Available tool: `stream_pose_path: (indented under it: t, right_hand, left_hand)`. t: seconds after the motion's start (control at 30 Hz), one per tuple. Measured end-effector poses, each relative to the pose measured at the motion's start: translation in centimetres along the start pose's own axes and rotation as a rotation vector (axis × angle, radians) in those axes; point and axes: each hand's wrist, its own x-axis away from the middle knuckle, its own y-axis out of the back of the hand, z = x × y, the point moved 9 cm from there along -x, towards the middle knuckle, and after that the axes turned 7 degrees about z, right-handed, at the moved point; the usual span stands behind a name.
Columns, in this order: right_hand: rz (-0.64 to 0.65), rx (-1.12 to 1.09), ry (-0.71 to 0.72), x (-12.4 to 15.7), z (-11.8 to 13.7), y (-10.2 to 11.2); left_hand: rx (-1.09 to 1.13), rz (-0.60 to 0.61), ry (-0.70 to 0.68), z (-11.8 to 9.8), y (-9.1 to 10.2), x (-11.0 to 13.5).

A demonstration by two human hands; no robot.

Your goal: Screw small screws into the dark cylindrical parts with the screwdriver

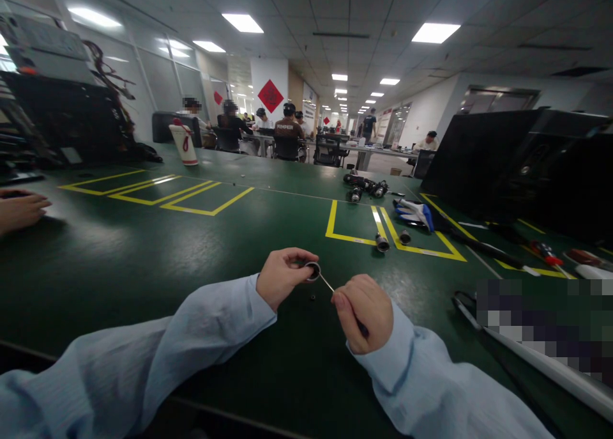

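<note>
My left hand (286,274) is closed, pinching a small round metal ring (313,271) between thumb and fingers, its open end turned towards me. In my right hand (366,311) is a thin-shafted screwdriver (327,283); the fist wraps its handle, and only a dark bit of the handle shows by the palm. The shaft points up and left, its tip at the ring's rim or inside it; I cannot tell which. A tiny dark part (313,297) lies on the green table (230,337) just under the ring.
Two metal cylinders (382,243) lie by the yellow tape, with dark metal assemblies (364,186) behind. At right are a blue-and-white glove (416,214), a red screwdriver (548,254) and a black case (502,164). A paper cup (184,144) stands back left. Another person's hand (22,209) rests at left.
</note>
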Motion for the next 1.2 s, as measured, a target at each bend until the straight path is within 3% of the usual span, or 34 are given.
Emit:
stream_pose_path:
  t: [0.23, 0.37, 0.47, 0.57, 0.67, 0.93, 1.2]
  right_hand:
    - [-0.018, 0.037, 0.019, -0.1, 0.4, -0.3]
    - [-0.032, -0.067, -0.040, 0.1, -0.1, 0.4]
    - [-0.071, -0.246, -0.217, 0.6, -1.9, 0.8]
    - [-0.025, -0.416, -0.458, 1.3, -4.4, -0.7]
    - [0.012, -0.501, -0.584, 1.8, -5.8, -2.3]
    - [0.039, -0.509, -0.599, 1.9, -6.2, -3.6]
    - [0.126, -0.491, -0.679, 1.7, -7.2, -2.8]
  left_hand:
    - [-0.025, -0.015, -0.004, -0.3, 0.0, 0.1]
    - [-0.048, -0.011, 0.005, -0.1, 0.1, -0.1]
    - [-0.047, -0.027, -0.002, -0.2, 0.5, -0.2]
    - [0.000, -0.073, 0.000, -0.4, 1.1, -0.3]
    - [0.053, -0.099, 0.016, -0.3, 1.4, -0.4]
    - [0.064, -0.085, 0.042, 0.0, 1.2, -0.4]
    - [0.102, -0.063, 0.052, 0.2, 1.1, -0.5]
